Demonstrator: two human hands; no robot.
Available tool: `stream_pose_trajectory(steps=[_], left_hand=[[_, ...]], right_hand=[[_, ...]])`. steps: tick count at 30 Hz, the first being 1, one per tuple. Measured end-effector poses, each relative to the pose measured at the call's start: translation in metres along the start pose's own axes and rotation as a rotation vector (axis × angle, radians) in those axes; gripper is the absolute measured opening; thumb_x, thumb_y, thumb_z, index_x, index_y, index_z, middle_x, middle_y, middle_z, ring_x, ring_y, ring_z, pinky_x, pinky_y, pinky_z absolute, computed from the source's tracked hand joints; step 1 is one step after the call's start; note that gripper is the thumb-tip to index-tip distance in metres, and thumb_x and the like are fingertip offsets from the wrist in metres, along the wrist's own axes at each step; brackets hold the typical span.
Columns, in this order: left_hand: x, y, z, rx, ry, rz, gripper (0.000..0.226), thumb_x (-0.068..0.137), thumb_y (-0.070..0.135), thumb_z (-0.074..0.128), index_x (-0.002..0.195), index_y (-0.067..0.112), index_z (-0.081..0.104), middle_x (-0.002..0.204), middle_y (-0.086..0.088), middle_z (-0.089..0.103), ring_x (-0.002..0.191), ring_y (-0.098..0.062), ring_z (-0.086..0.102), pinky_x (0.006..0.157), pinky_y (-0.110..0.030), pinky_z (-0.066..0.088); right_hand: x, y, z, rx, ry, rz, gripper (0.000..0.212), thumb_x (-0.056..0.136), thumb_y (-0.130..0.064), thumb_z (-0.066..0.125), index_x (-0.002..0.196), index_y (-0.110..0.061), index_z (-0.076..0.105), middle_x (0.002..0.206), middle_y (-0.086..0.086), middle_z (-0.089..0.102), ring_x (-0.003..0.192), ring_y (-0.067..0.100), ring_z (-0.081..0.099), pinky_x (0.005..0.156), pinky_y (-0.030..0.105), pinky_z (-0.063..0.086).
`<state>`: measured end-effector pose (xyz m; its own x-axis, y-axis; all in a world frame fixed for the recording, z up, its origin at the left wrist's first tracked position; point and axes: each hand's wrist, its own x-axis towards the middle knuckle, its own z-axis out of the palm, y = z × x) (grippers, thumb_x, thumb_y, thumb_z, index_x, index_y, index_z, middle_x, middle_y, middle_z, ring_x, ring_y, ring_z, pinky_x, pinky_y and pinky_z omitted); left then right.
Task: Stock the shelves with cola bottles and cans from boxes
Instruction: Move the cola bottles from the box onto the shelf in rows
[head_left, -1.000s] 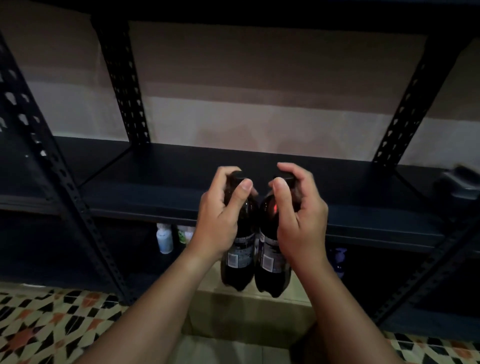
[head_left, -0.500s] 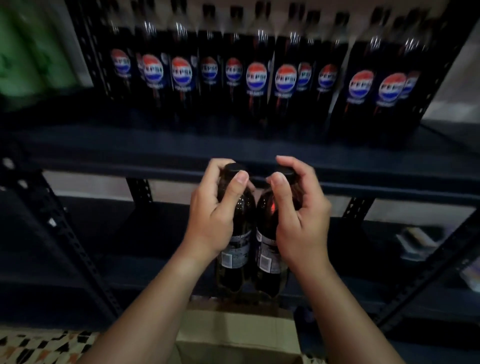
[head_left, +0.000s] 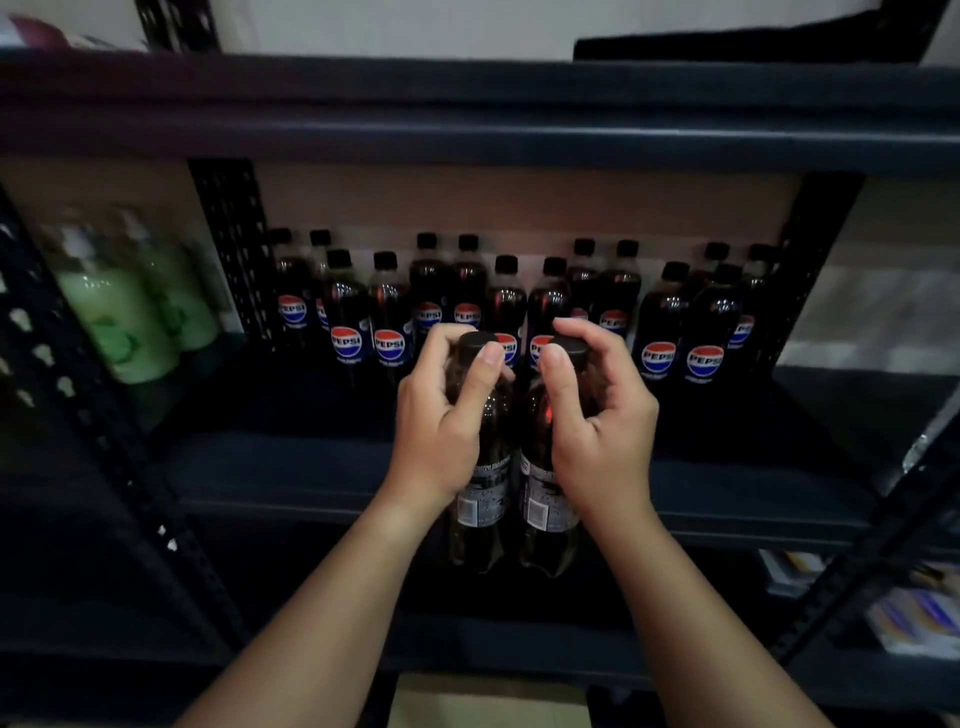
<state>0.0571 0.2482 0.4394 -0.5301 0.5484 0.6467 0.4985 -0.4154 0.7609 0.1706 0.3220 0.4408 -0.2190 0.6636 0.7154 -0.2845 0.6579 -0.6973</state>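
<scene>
Two dark plastic cola bottles with black screw caps are up in front of me, one per hand. My left hand (head_left: 441, 421) is wrapped round the neck and shoulder of the left cola bottle (head_left: 480, 499), thumb lying up toward its cap. My right hand (head_left: 597, 415) grips the right cola bottle (head_left: 548, 504) the same way. Both bottles hang upright and touching side by side, bar-code labels facing me, bases lower than the front lip of the dark metal shelf (head_left: 291, 467), so neither is set on it yet.

The shelf holds a stock of matching dark Pepsi-labelled bottles (head_left: 660, 332), standing in pairs about two deep along the back, full of dark drink. I can't count the back row exactly, it's dim and partly hidden by my hands.

Versus half a second ago: the view has tilted up, the stocked row now sits lower and straight ahead of the held bottles rather than above them, and the grip on both is unchanged.

Around: pale green translucent bottles (head_left: 124, 322), blurred, in the next bay to the left; black perforated uprights (head_left: 234, 249) framing the bay; an upper shelf board (head_left: 467, 114) overhead; a tan cardboard box (head_left: 488, 701) at the bottom edge between my forearms. The front of the shelf between the stock and me is bare dark metal.
</scene>
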Motion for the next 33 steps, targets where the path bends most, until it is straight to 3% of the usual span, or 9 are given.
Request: stream_pose_trajectory(steps=[7, 16, 22, 26, 28, 33], left_hand=[[0.019, -0.015, 0.005, 0.017, 0.011, -0.039, 0.017, 0.1, 0.045, 0.058, 0.106, 0.029, 0.058, 0.095, 0.005, 0.075, 0.096, -0.012, 0.07, 0.085, -0.017, 0.048], [0.035, -0.046, 0.013, 0.032, 0.055, -0.05, 0.027, 0.098, 0.045, 0.059, 0.111, 0.021, 0.06, 0.096, 0.006, 0.075, 0.096, -0.011, 0.071, 0.084, -0.018, 0.051], [0.052, -0.064, 0.022, 0.03, 0.05, -0.087, 0.036, 0.097, 0.046, 0.057, 0.122, 0.021, 0.061, 0.105, 0.02, 0.071, 0.1, 0.0, 0.068, 0.085, -0.011, 0.048], [0.064, -0.082, 0.026, 0.063, 0.048, -0.105, 0.036, 0.1, 0.05, 0.055, 0.126, 0.025, 0.058, 0.093, 0.004, 0.074, 0.088, -0.006, 0.07, 0.079, -0.019, 0.053], [0.069, -0.088, 0.028, 0.068, 0.047, -0.115, 0.033, 0.098, 0.054, 0.054, 0.123, 0.032, 0.057, 0.091, 0.002, 0.073, 0.082, -0.006, 0.069, 0.075, -0.02, 0.052], [0.076, -0.089, 0.031, 0.046, 0.064, -0.127, 0.027, 0.092, 0.056, 0.055, 0.114, 0.042, 0.059, 0.093, 0.01, 0.071, 0.084, -0.003, 0.067, 0.075, -0.013, 0.049]], right_hand=[[0.021, 0.017, 0.011, -0.017, 0.02, 0.016, 0.03, 0.094, -0.031, 0.068, 0.119, -0.015, 0.067, 0.094, -0.006, 0.073, 0.088, 0.014, 0.071, 0.078, 0.026, 0.056], [0.038, 0.058, 0.024, -0.068, 0.033, 0.047, 0.028, 0.096, -0.034, 0.067, 0.119, -0.018, 0.067, 0.102, -0.007, 0.073, 0.097, 0.014, 0.071, 0.086, 0.037, 0.058], [0.053, 0.079, 0.028, -0.093, 0.037, 0.045, 0.027, 0.097, -0.031, 0.065, 0.121, -0.019, 0.066, 0.096, -0.015, 0.071, 0.093, 0.002, 0.069, 0.083, 0.02, 0.054], [0.061, 0.096, 0.029, -0.14, 0.005, 0.059, 0.035, 0.097, -0.045, 0.062, 0.127, -0.026, 0.061, 0.097, -0.01, 0.07, 0.083, 0.002, 0.067, 0.071, 0.015, 0.052], [0.064, 0.101, 0.03, -0.147, -0.011, 0.069, 0.041, 0.097, -0.051, 0.059, 0.13, -0.027, 0.059, 0.103, -0.007, 0.069, 0.089, 0.001, 0.066, 0.077, 0.015, 0.052], [0.067, 0.106, 0.031, -0.143, -0.031, 0.076, 0.043, 0.096, -0.044, 0.056, 0.134, -0.022, 0.058, 0.109, -0.004, 0.069, 0.097, -0.001, 0.064, 0.084, 0.01, 0.047]])
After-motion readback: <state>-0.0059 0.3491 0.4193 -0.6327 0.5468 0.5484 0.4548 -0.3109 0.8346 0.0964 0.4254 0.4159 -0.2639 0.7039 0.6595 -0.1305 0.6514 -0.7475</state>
